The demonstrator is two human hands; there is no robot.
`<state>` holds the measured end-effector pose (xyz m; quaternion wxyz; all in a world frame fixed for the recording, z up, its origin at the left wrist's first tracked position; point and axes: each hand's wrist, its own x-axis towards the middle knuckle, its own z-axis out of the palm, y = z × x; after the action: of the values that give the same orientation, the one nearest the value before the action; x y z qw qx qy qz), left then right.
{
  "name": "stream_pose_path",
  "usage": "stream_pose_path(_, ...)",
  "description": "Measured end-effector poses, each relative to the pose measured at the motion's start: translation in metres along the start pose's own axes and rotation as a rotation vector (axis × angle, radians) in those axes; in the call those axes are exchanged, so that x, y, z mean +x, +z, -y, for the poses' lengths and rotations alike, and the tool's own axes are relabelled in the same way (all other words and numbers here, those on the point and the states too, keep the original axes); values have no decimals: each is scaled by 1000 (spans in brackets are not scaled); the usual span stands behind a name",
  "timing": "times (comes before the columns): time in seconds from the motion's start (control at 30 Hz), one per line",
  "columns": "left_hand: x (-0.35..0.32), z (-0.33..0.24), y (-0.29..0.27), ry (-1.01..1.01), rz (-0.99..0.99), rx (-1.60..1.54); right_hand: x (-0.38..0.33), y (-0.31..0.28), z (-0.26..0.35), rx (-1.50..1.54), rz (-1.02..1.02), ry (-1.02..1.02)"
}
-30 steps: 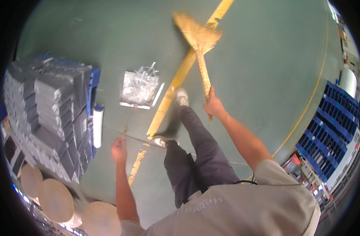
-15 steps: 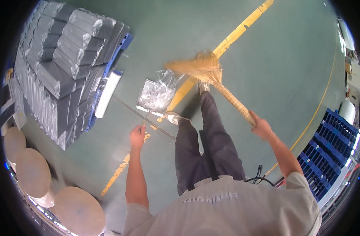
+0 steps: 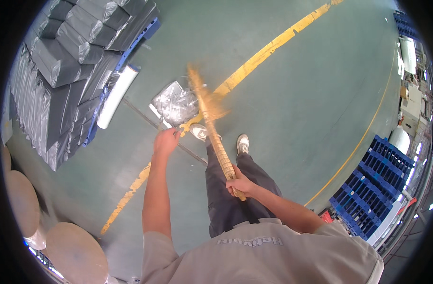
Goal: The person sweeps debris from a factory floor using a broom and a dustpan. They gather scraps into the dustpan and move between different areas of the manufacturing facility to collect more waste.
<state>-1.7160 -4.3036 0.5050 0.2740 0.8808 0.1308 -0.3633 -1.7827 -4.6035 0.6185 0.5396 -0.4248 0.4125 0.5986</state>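
My right hand [image 3: 240, 183] is wrapped round the lower end of a straw broom [image 3: 217, 149]. The broom slants up and a little left across my legs, its blurred bristles right beside a dustpan [image 3: 156, 110]. Crumpled clear plastic film [image 3: 177, 103] fills the pan, which lies on the floor ahead of my feet. My left hand [image 3: 166, 141] is closed just behind the pan, around what looks like its thin handle. The fingers hide most of that handle.
Grey wrapped bundles [image 3: 60, 61] are stacked on a blue pallet [image 3: 96, 118] at the left, with a white film roll [image 3: 117, 97] alongside. Large round brown rolls [image 3: 77, 253] stand at lower left, blue pallets [image 3: 372, 187] at right. A yellow line [image 3: 268, 49] crosses the green floor.
My right hand has swung the broom inward from the right, bringing its handle in front of my legs and its bristles to the pan's right side. My left hand stays closed behind the pan.
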Motion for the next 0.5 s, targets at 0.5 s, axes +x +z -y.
stream_pose_path(0.5, 29, -3, -33, -128, -181, -154, -145, -70, 223, -443, -200, -159)
